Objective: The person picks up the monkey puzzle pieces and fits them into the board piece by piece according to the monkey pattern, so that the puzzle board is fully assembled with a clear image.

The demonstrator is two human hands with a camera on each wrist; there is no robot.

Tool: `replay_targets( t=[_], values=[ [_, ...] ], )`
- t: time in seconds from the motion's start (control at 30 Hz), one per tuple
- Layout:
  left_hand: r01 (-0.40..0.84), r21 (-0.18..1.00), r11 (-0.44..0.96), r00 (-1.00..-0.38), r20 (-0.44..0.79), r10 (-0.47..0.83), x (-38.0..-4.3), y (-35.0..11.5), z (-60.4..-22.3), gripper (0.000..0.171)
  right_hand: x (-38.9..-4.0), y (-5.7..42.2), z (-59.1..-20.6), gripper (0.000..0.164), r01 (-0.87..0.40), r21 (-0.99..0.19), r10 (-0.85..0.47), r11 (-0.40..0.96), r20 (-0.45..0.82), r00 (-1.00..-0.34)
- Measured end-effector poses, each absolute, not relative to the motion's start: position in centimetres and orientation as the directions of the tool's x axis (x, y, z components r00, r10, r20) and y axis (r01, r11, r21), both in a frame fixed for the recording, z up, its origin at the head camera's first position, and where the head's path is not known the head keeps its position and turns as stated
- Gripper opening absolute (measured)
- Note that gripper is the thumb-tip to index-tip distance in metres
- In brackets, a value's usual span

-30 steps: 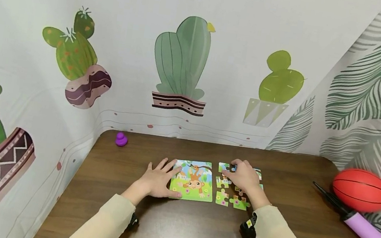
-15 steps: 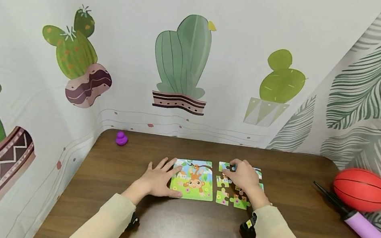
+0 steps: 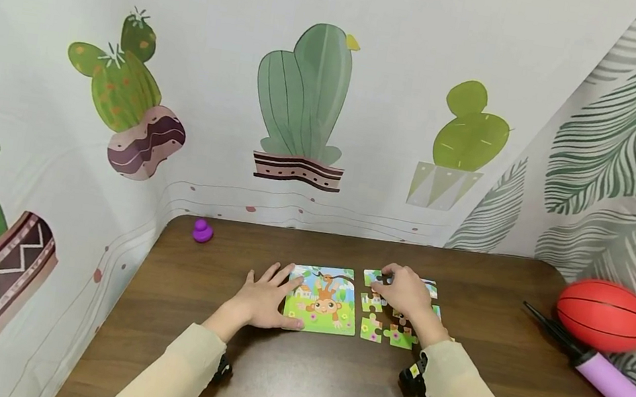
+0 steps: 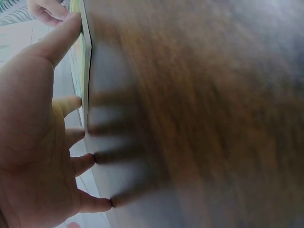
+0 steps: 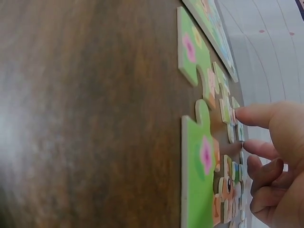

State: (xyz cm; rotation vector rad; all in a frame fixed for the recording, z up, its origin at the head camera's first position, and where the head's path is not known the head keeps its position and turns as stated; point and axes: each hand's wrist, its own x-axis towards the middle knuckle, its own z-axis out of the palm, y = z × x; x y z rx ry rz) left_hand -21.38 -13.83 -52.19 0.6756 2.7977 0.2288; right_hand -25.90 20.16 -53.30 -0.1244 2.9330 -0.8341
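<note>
My left hand [image 3: 261,299] lies with spread fingers at the left side of a square picture board [image 3: 328,315] showing a monkey hanging from a branch. In the left wrist view its thumb [image 4: 64,35] presses on the board's near edge, while the outer fingertips touch the table. To the right, several loose jigsaw pieces [image 3: 371,329] lie in rough rows. My right hand [image 3: 409,297] bends over them, thumb and index finger pinching the top-left puzzle piece [image 3: 370,277]. Its palm hides pieces behind. A green piece with a pink flower [image 5: 199,171] lies nearest the right wrist camera.
A small purple toy [image 3: 202,232] stands at the table's back left. At the right lie a red rugby-style ball [image 3: 604,316] and a lilac tube with a black nozzle [image 3: 620,393]. A cactus-print cloth [image 3: 393,100] hangs behind the brown table [image 3: 291,391].
The top-left puzzle piece has shifted slightly left with my right fingers, away from the piece beside it. My left hand has stayed on the board.
</note>
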Motion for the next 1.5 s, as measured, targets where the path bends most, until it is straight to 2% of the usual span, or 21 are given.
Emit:
replay_targets(
  t=[0.23, 0.33, 1.0, 1.2, 1.5],
  values=[
    [0.43, 0.206, 0.879, -0.859, -0.206, 0.469, -21.4, -13.8, -52.4, 0.103, -25.9, 19.8, -53.2, 0.069, -0.051, -0.519, -0.124, 0.853, -0.108, -0.986],
    [0.43, 0.204, 0.88, -0.86, -0.205, 0.468, -21.4, -13.8, -52.4, 0.103, -26.0, 19.6, -53.1, 0.071, -0.054, -0.515, -0.121, 0.856, -0.097, -0.988],
    [0.432, 0.188, 0.882, -0.863, -0.198, 0.465, -21.6, -13.9, -52.5, 0.108, -26.9, 19.6, -52.4, 0.069, -0.046, -0.497, -0.133, 0.867, -0.141, -0.981],
    [0.431, 0.182, 0.884, -0.866, -0.194, 0.462, -21.7, -14.0, -52.7, 0.109, -26.9, 19.3, -52.6, 0.069, -0.044, -0.508, -0.106, 0.86, -0.093, -0.99],
    [0.419, 0.195, 0.887, -0.87, -0.196, 0.453, -21.8, -14.1, -52.4, 0.105, -26.2, 19.2, -52.5, 0.06, -0.093, -0.543, -0.133, 0.835, -0.034, -0.991]
  ],
)
